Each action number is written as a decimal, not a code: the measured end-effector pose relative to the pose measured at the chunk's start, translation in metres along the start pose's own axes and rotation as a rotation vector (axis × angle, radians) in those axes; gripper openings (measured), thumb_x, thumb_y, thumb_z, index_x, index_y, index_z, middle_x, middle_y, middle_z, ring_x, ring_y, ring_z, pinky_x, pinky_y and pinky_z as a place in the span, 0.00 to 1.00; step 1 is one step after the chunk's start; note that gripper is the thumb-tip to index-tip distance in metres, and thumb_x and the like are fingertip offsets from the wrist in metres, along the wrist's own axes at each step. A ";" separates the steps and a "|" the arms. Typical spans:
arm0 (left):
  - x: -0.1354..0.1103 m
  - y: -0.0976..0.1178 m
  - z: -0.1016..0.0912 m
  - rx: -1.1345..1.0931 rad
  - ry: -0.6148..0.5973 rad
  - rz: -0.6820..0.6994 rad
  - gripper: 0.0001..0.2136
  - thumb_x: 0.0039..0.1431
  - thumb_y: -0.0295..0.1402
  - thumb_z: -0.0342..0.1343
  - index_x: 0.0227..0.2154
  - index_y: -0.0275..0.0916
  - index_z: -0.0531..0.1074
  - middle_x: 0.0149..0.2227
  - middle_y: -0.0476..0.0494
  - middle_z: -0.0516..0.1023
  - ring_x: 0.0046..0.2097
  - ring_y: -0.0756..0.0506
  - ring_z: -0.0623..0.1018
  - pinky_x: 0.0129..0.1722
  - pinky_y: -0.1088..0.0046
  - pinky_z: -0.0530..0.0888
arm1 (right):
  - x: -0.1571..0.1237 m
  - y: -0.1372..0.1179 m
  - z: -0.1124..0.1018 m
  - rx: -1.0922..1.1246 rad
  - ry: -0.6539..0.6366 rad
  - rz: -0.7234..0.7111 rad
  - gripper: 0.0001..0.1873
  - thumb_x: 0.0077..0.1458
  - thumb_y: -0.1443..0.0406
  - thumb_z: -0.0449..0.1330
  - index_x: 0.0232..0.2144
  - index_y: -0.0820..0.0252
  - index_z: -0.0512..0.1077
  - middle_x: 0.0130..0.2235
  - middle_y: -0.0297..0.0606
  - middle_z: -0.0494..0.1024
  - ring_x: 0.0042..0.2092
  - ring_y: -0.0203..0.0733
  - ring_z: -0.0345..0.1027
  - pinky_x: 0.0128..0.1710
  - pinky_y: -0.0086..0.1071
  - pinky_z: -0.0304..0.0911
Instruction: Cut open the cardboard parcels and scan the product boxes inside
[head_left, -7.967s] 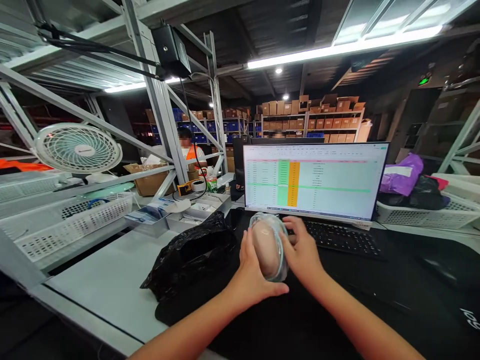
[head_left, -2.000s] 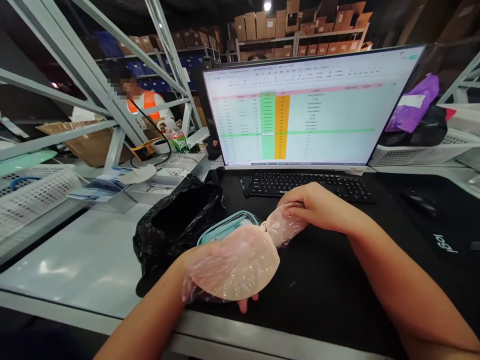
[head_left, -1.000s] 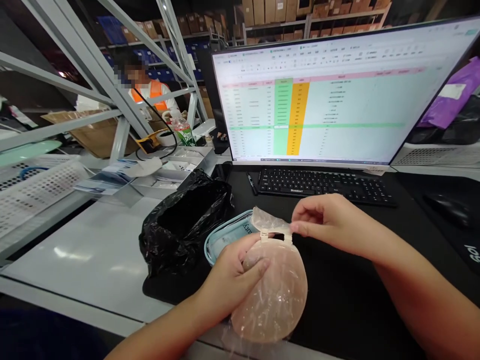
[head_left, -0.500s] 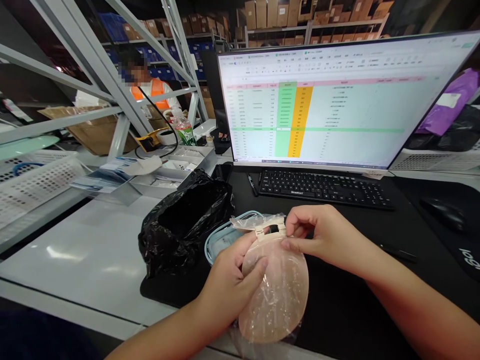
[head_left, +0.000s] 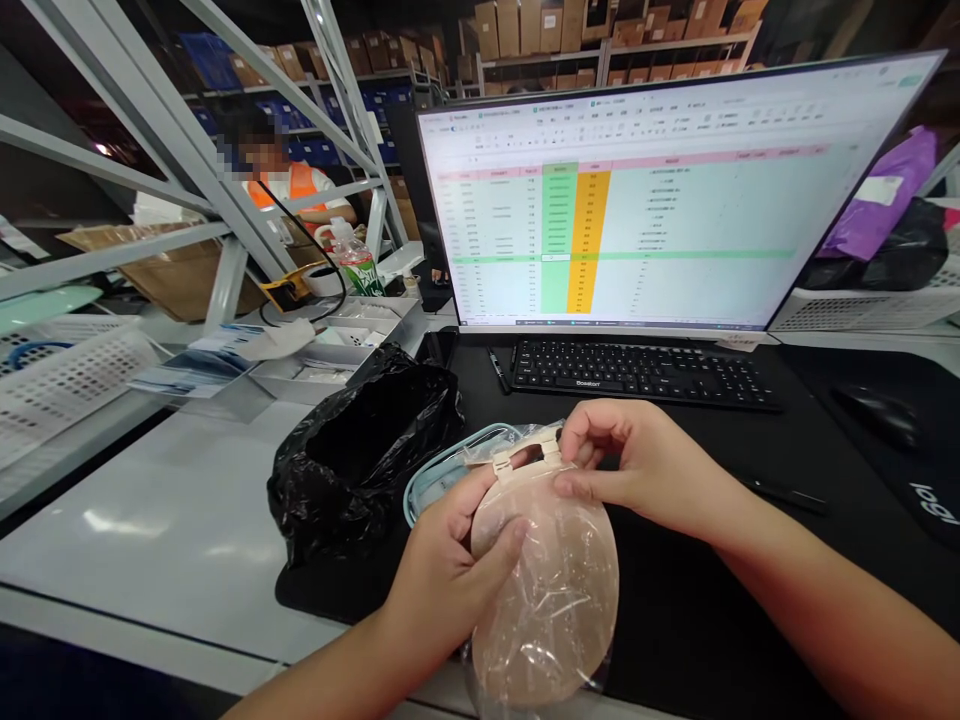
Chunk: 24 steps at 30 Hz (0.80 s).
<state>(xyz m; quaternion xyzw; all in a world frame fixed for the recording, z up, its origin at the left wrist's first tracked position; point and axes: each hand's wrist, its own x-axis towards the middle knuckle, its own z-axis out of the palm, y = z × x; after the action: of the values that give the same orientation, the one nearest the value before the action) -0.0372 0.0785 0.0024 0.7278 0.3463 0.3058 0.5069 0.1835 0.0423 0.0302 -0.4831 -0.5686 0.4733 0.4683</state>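
Note:
A beige oval item point(head_left: 551, 590) with a hinge-like strip of the same colour along its top is wrapped in a clear plastic bag. My left hand point(head_left: 469, 560) grips its left side, thumb lying across the front. At the upper right corner, my right hand point(head_left: 607, 450) pinches the strip or the plastic over it; the fingertips partly hide which. A light-blue rimmed thing point(head_left: 431, 485) lies just behind my left hand, partly covered by it. To the left stands an open black plastic bag point(head_left: 300, 500), its inside dark.
Beyond my hands are a keyboard point(head_left: 637, 375) and a monitor point(head_left: 660, 220) showing a spreadsheet. A mouse point(head_left: 877, 415) rests at right, a pen point(head_left: 498, 370) by the keyboard. Perforated white baskets point(head_left: 67, 390) stand at left; a person point(head_left: 292, 190) in an orange vest is behind the metal frame.
The beige item has tilted slightly and come a little closer, its top strip shifting left. Both hands keep their hold, and the whole view has shifted slightly.

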 end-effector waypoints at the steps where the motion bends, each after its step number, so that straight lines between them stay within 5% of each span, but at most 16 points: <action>1: 0.000 0.001 0.000 -0.004 0.001 0.000 0.21 0.60 0.40 0.61 0.56 0.42 0.73 0.57 0.41 0.78 0.58 0.38 0.76 0.61 0.62 0.72 | 0.000 0.000 0.000 0.020 -0.005 0.005 0.17 0.42 0.62 0.76 0.28 0.60 0.72 0.26 0.29 0.73 0.28 0.30 0.65 0.28 0.25 0.62; 11: -0.002 0.000 0.000 -0.095 0.015 -0.026 0.24 0.56 0.41 0.64 0.55 0.40 0.72 0.57 0.38 0.77 0.56 0.36 0.78 0.53 0.64 0.77 | 0.004 0.003 -0.001 0.235 -0.073 0.046 0.20 0.40 0.63 0.77 0.29 0.61 0.71 0.26 0.28 0.72 0.28 0.28 0.62 0.28 0.23 0.58; 18: -0.003 0.000 0.008 -0.268 -0.106 -0.125 0.31 0.56 0.41 0.64 0.60 0.42 0.61 0.50 0.39 0.80 0.41 0.42 0.82 0.36 0.69 0.80 | 0.005 0.005 -0.002 0.300 -0.120 0.053 0.21 0.42 0.61 0.76 0.30 0.60 0.68 0.29 0.30 0.71 0.31 0.30 0.62 0.30 0.24 0.59; 24: 0.002 -0.004 0.003 -0.132 -0.019 0.048 0.18 0.56 0.41 0.64 0.49 0.42 0.73 0.42 0.44 0.83 0.38 0.45 0.81 0.38 0.72 0.78 | 0.007 0.009 -0.006 0.207 -0.158 -0.060 0.14 0.51 0.65 0.70 0.36 0.59 0.69 0.34 0.32 0.72 0.33 0.31 0.63 0.33 0.25 0.60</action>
<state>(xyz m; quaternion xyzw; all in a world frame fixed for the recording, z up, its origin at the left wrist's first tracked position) -0.0341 0.0795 -0.0025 0.7037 0.3029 0.3329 0.5497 0.1902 0.0504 0.0222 -0.3761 -0.5661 0.5517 0.4834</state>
